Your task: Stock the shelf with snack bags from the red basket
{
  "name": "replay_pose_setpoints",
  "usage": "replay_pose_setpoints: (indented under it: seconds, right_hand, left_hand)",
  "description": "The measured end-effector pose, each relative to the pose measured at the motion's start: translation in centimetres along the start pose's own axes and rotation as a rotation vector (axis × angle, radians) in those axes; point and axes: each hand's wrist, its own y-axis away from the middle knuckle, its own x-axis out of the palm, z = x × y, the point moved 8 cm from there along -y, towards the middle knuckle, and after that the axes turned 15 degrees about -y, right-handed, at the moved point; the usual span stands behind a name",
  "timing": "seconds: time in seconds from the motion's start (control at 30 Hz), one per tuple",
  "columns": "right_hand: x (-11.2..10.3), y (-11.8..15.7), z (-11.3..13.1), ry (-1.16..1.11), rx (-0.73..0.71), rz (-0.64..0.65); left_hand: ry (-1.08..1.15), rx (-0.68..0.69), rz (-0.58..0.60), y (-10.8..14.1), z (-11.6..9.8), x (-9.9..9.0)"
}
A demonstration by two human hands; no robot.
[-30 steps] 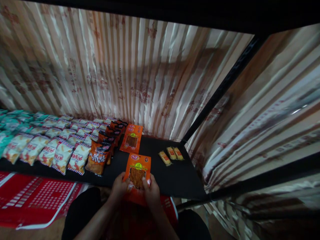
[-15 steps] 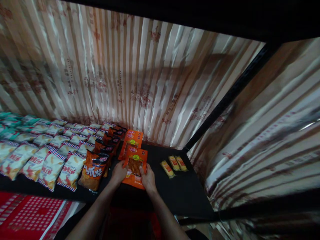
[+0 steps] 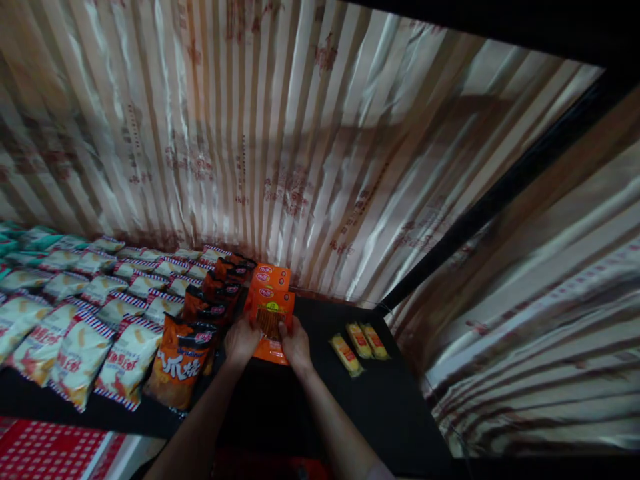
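Both hands hold an orange snack packet (image 3: pixel 273 303) with a clear window showing brown sticks. My left hand (image 3: pixel 243 341) grips its left edge, fingers closed. On the right edge my right hand (image 3: pixel 296 343) pinches it, thumb on the front. The packet overlaps similar orange packets (image 3: pixel 273 275) stacked behind it. Left of my left hand stands a row of dark orange snack bags (image 3: pixel 176 360). To the right of my right hand lie three small yellow wrapped snacks (image 3: pixel 346 353) on the black shelf (image 3: pixel 380 413).
Rows of white snack bags (image 3: pixel 123 360) with striped edges fill the left side, with green bags (image 3: pixel 37 239) beyond. A red perforated crate (image 3: pixel 45 450) sits below at lower left. Pleated sheeting (image 3: pixel 280 133) hangs behind, and a black post (image 3: pixel 493 193) slants at the right.
My hands have moved the orange packet farther back, so it covers more of the packets behind it. The camera view has shifted slightly.
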Motion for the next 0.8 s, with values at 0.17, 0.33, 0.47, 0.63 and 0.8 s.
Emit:
replay_pose_setpoints:
  seconds: [0.17,0.33,0.47,0.63,0.8]
  right_hand:
    - [0.9,-1.1,0.0,0.091,0.014,0.026]
    - [1.0,-1.5,0.2,0.175,0.079,0.036]
    - [1.0,-1.8,0.4,0.231,0.126,0.046]
    - [1.5,-2.0,0.6,0.272,0.131,0.054]
    - [1.7,-2.1,0.8,0.301,0.122,0.060]
  left_hand:
    - [0.010,-0.039,-0.035,-0.5,0.2,-0.5]
    - [0.016,-0.026,-0.062,-0.7,-0.1,-0.4]
    - [0.006,-0.027,-0.104,-0.8,-0.1,-0.5]
    - [-0.010,-0.034,-0.119,-1.0,0.1,-0.4]
    - [-0.047,-0.035,-0.169,-1.2,0.3,-0.3]
